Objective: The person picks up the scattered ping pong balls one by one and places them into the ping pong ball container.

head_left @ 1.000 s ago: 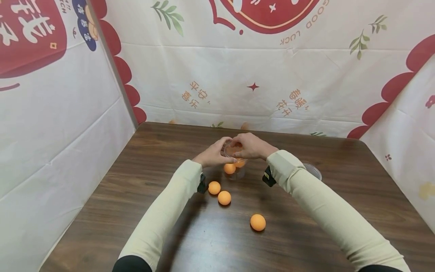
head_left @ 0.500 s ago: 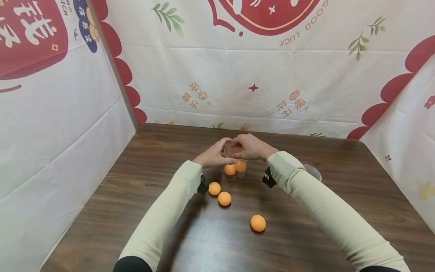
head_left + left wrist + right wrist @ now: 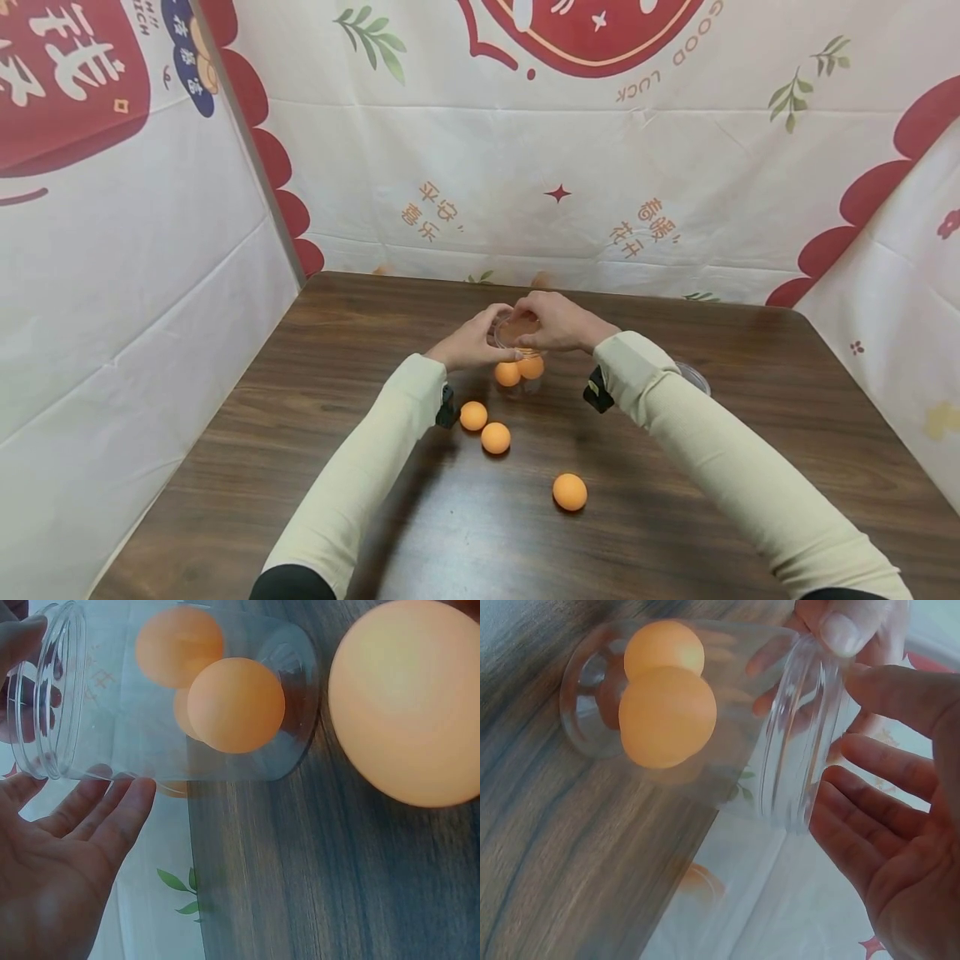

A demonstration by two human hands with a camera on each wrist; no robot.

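Observation:
A clear plastic jar (image 3: 247,765) with a threaded neck stands upright on the table. At least two orange ping-pong balls (image 3: 667,716) lie at its bottom. My left hand (image 3: 472,337) holds the jar near its neck, thumb on the near side and fingers on the far side. Over the mouth is my right hand (image 3: 558,323), its thumb and fingers spread at the rim with no ball seen between them. Toward me on the table lie three loose ping-pong balls, a left ball (image 3: 473,416), a middle ball (image 3: 496,438) and a nearest ball (image 3: 570,492).
A clear round lid (image 3: 693,379) lies on the table, partly behind my right sleeve. The brown wooden table (image 3: 360,333) meets a printed white cloth (image 3: 480,150) at its back, with more cloth at both sides.
An orange ball in the jar has sunk slightly and come to rest beside another. My right hand has shifted a little to the right. The left hand keeps its place.

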